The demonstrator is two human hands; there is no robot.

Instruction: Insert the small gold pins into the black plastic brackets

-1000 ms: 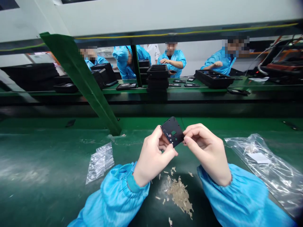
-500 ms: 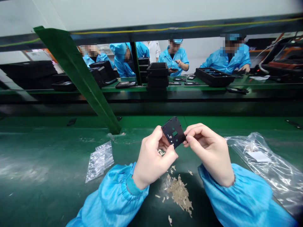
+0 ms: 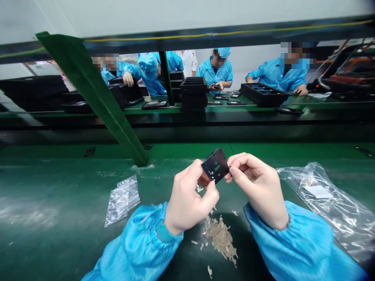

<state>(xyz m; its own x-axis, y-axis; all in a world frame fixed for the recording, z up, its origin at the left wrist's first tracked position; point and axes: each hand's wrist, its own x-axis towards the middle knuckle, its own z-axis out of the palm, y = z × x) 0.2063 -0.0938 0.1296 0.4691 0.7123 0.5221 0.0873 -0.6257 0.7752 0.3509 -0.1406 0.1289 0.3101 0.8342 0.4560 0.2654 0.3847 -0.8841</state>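
Left hand (image 3: 191,199) grips a black plate (image 3: 216,166) at frame centre; right hand (image 3: 259,186) is at its right edge, whether grasping it I cannot tell; pale scraps (image 3: 222,239) lie on the surface (image 3: 64,246), lower centre

On bench (image 3: 52,179): loose pieces (image 3: 222,239) between bags (image 3: 123,201) at left and another bag (image 3: 336,212) at right. Panel (image 3: 216,166) between left hand (image 3: 190,197) and right hand (image 3: 258,187). Behind, on far bench (image 3: 131,112): apparently a tray stack (image 3: 193,93), left of a single tray (image 3: 259,98).
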